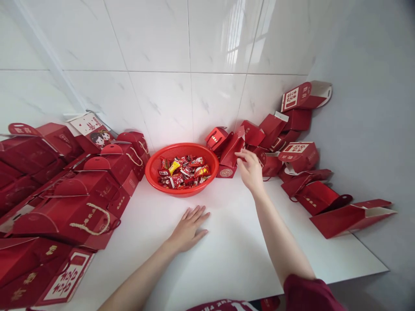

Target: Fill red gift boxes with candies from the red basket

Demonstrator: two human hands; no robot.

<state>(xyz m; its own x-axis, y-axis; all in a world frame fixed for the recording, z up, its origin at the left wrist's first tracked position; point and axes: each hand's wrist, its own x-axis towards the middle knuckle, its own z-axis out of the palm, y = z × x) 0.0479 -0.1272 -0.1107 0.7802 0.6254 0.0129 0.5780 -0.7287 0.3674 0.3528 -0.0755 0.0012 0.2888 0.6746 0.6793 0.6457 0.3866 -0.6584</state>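
Observation:
My left hand [189, 226] lies flat on the white table [227, 250], fingers stretched out, a little in front of a red plastic basket [155, 166] filled with several wrapped candies [183, 172]. My right hand [250, 169] reaches forward to an open red gift box [231, 152] that stands just right of the basket. Its fingers curl at the box's upper edge and seem to pinch it.
Several closed red gift boxes with rope handles [81, 207] are piled along the left side. More open and folded red boxes [301, 157] are heaped at the right against the white tiled wall. The table's right edge [372, 255] runs close by.

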